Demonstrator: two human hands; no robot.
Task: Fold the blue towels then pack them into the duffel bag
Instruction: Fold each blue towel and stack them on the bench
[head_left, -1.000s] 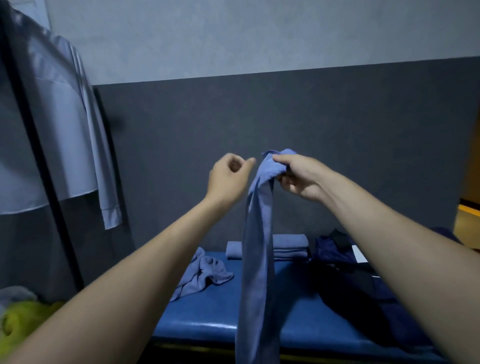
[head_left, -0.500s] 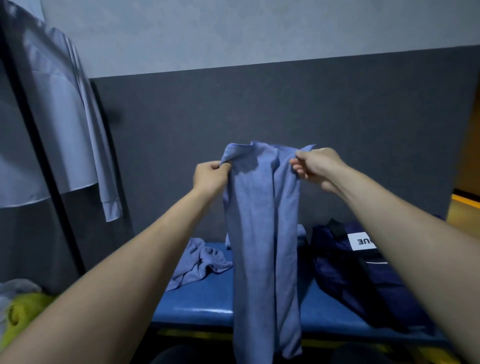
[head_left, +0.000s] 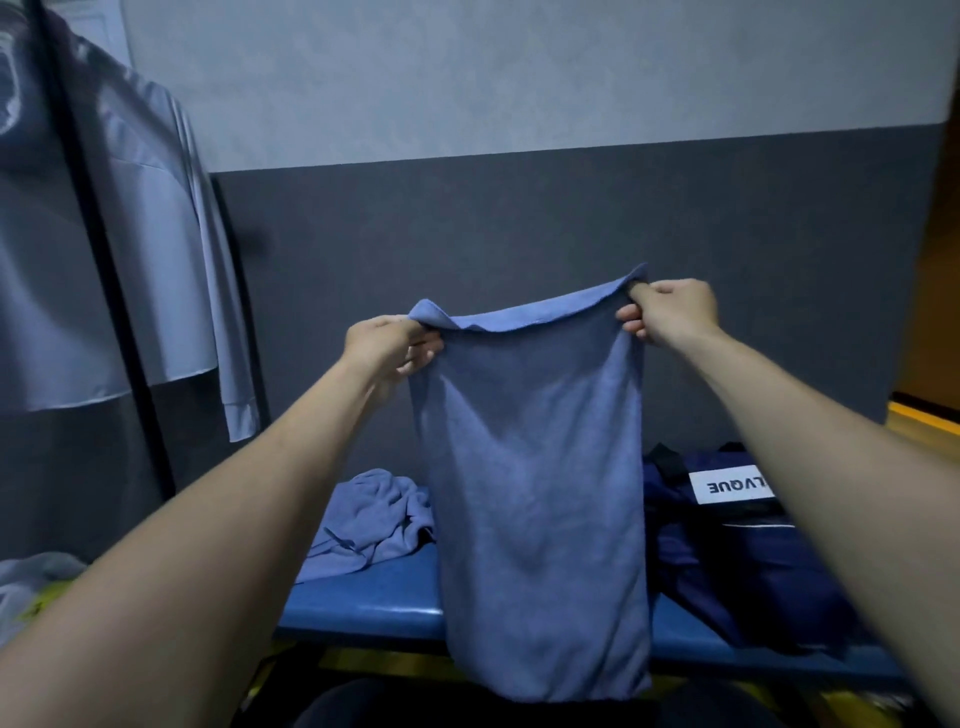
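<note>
Surface (head_left: 374, 605): blue padded top against the grey wall, carrying the cloth and bag.
Duffel bag (head_left: 737, 561): dark navy, slumped on the right, white label showing.
Held towel (head_left: 535, 488): hangs flat above the surface's near edge, spread between both hands.
Crumpled towel (head_left: 371, 517): heaped at the left, unfolded.
Left hand (head_left: 387, 345): fingers curled, pinching the top left corner.
Right hand (head_left: 670, 312): pinching the top right corner.
</note>
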